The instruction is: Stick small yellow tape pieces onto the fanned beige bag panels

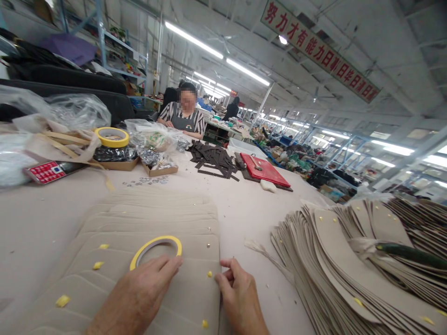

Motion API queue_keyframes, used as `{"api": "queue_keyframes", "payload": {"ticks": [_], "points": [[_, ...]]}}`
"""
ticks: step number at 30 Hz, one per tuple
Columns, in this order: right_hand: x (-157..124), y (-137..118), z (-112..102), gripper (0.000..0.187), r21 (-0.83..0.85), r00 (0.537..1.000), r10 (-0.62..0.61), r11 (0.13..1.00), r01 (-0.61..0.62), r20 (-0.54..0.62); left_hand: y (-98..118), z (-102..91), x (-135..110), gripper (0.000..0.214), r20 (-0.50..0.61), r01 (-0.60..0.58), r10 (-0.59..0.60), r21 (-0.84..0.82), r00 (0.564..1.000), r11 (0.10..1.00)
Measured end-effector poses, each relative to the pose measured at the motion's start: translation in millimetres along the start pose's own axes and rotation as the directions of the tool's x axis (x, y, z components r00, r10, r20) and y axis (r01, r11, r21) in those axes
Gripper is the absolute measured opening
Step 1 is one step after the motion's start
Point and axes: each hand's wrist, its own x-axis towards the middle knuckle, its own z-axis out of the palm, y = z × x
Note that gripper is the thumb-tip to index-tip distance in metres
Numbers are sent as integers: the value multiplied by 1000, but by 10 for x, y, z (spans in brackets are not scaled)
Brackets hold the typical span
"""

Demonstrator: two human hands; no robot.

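My left hand (139,291) is closed on a roll of yellow tape (161,240), tilted over a stack of beige fabric panels (188,265). The hand hides the near side of the roll. At the right edge of the stack, my right hand (240,291) has its thumb and forefinger curled close together, beside a small yellow tape piece (209,274). Whatever lies between those fingertips, I cannot make out. Other yellow tape bits (63,301) stick to the overlapping panels, and small metal snaps (208,245) show near their right side.
More beige panels (370,265) lie bundled at the right. Across the table are dark strips (213,158), a red board (263,170), small boxes of metal parts (159,168) and another yellow tape roll (111,137). A person (183,114) sits opposite.
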Motion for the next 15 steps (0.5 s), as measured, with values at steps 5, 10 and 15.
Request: {"api": "queue_keyframes", "payload": {"ticks": [5,10,15], "points": [[-35,-44,-36,29,15,997,-80,997,80,-23,203,-28,-34,47,324,-30,36,-23,945,999],[5,-68,-40,35,34,998,-59,998,59,3,337,-40,-44,43,342,-37,67,-92,937,995],[17,0,-14,35,123,999,4,992,-10,51,264,-101,-12,32,268,3,43,-167,962,986]]}}
